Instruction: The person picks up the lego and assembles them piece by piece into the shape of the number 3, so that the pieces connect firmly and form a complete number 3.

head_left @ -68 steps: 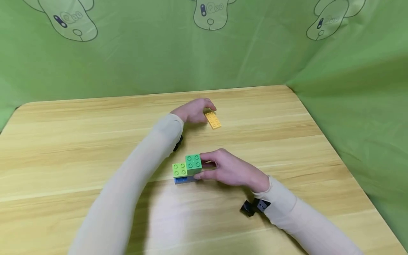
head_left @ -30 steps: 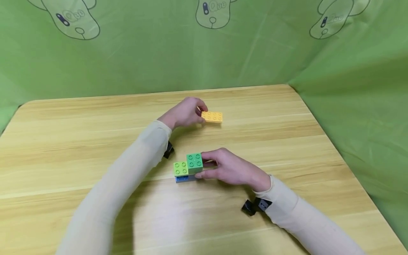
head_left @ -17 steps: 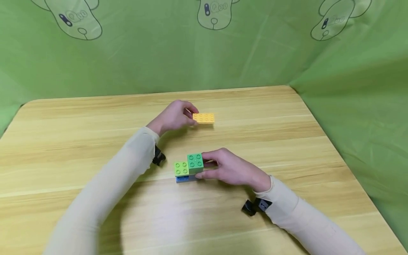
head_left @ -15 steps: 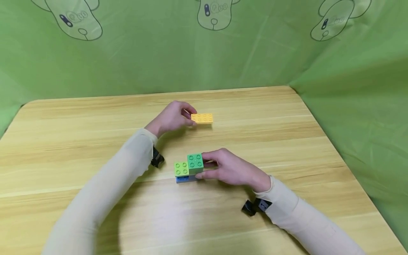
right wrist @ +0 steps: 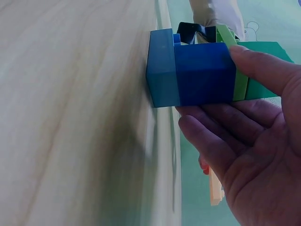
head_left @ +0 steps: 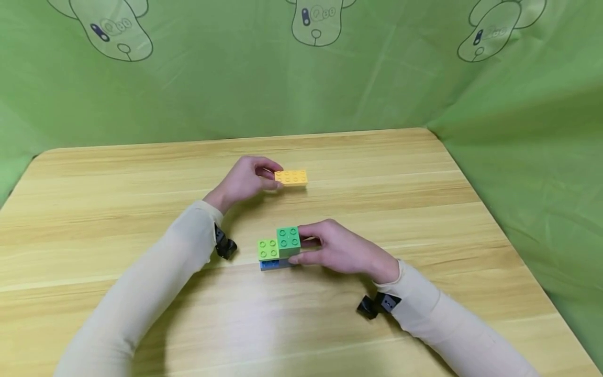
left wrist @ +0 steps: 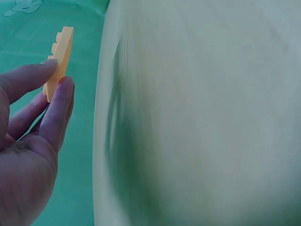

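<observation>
Between thumb and fingers, my left hand (head_left: pixel 245 180) pinches a thin yellow building-block plate (head_left: pixel 291 178) by its left end. The plate's studs face up, and it hangs above the table. Edge-on, the same yellow plate (left wrist: pixel 62 59) shows in the left wrist view. Nearer me, my right hand (head_left: pixel 346 248) grips the right side of a block stack (head_left: pixel 268 250). From the bottom up, the stack has a light blue brick (right wrist: pixel 161 68), a dark blue brick (right wrist: pixel 204 73), a lime green plate (right wrist: pixel 241 84) and a green brick (head_left: pixel 288 238). The right fingertips are partly hidden behind the stack.
The wooden table (head_left: pixel 400 199) spreads out around both hands. A green curtain (head_left: pixel 212 94) with printed cartoon heads rises behind it and along the right side. Small black devices are strapped under the left wrist (head_left: pixel 225 245) and right wrist (head_left: pixel 377 305).
My left hand has drawn the yellow plate leftward and slightly nearer to me. The plate has turned from a slant to lie crosswise. My right hand and the stack have stayed put.
</observation>
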A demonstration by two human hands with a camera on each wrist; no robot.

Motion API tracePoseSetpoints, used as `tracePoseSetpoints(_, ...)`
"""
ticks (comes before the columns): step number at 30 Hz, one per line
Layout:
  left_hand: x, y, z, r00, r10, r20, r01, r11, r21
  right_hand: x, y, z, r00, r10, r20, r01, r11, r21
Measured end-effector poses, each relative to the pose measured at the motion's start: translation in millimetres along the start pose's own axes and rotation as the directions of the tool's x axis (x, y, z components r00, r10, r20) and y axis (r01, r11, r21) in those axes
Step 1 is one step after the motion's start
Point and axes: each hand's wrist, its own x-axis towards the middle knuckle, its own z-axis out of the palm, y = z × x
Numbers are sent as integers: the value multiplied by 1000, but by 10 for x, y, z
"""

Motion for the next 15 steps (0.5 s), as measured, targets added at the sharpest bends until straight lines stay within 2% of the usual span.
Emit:
tracePoseSetpoints(8, -92, -28, 37, 997, -75, -36, 69, 987, -144, -2, -8, -18, 1000, -1, -1, 1, 1000, -29)
tracePoseSetpoints(15, -167, -54, 94, 993, -97, -68, 81, 976, -204, 3, -1, -13, 1000, 1, 7, -1, 1000, -13)
